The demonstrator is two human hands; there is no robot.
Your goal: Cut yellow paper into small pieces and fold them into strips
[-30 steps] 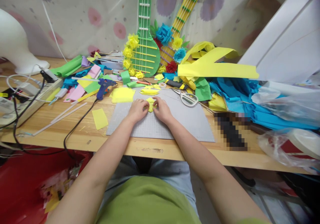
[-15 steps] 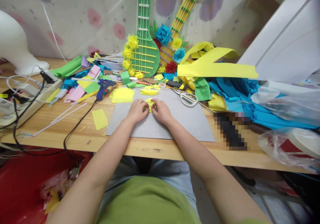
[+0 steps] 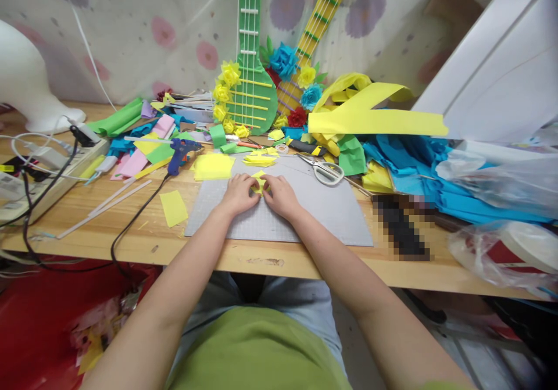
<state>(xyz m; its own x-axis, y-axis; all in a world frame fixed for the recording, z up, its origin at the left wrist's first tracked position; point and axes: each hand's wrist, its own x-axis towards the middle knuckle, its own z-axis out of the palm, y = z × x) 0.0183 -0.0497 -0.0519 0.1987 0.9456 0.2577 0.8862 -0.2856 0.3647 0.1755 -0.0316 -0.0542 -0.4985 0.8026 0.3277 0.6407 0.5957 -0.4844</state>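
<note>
Both hands meet over the grey cutting mat (image 3: pixel 335 218). A small piece of yellow crepe paper (image 3: pixel 260 179) lies between them, partly covered by the fingers. My left hand (image 3: pixel 240 193) pinches its left side, fingers curled. On the right side, my right hand (image 3: pixel 281 195) closes its fingertips on the same paper. Just beyond the hands are a few folded yellow paper pieces (image 3: pixel 260 160). A stack of yellow paper squares (image 3: pixel 213 167) sits to the left of them. White-handled scissors (image 3: pixel 326 172) rest on the mat's right part.
A blue glue gun (image 3: pixel 178 156) stands on the left, its black cord running toward me. A single yellow square (image 3: pixel 173 208) lies near it. Behind, a green paper guitar (image 3: pixel 255 96) leans at the wall. Blue crepe paper (image 3: pixel 418 175) and a plastic-wrapped tub (image 3: pixel 518 253) crowd the right.
Almost nothing differs. The fingers shift very slightly on the yellow paper, and the whole view moves a little.
</note>
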